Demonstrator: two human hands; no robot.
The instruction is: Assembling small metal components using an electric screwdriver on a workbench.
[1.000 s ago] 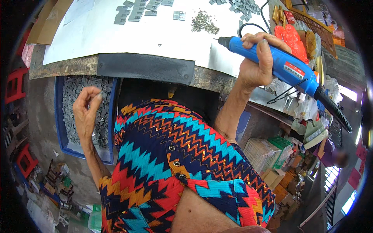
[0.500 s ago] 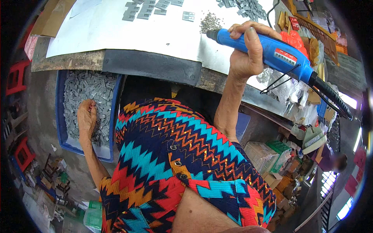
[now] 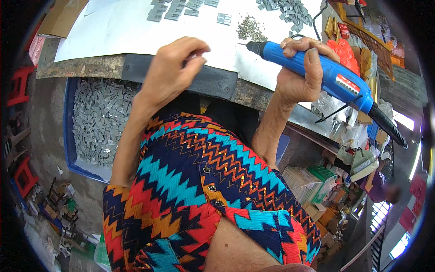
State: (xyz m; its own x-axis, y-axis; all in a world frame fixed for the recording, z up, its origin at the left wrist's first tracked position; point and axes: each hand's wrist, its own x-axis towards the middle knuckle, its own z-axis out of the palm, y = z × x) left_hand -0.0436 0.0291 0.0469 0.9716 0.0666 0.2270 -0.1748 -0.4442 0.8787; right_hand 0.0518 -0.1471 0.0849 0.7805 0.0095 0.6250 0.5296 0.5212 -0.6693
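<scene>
My right hand is wrapped round a blue electric screwdriver with a black nose and a thin bit. Its tip points left, just below a small heap of tiny screws on the white table top. Over the table's front edge hovers my left hand, fingers curled and slightly blurred. Thumb and forefinger are apart, with nothing visible between them. Rows of grey plastic pieces lie on the sheet beyond, and a single grey piece sits between them and the screws.
A blue tray full of small grey parts stands below the table at left. More loose grey parts are piled at the far right of the table. Plastic bags crowd the right end. A person is at the right.
My left hand has risen from the grey parts in the tray and moved right, over the table edge. My right hand has shifted slightly right and down with the screwdriver.
</scene>
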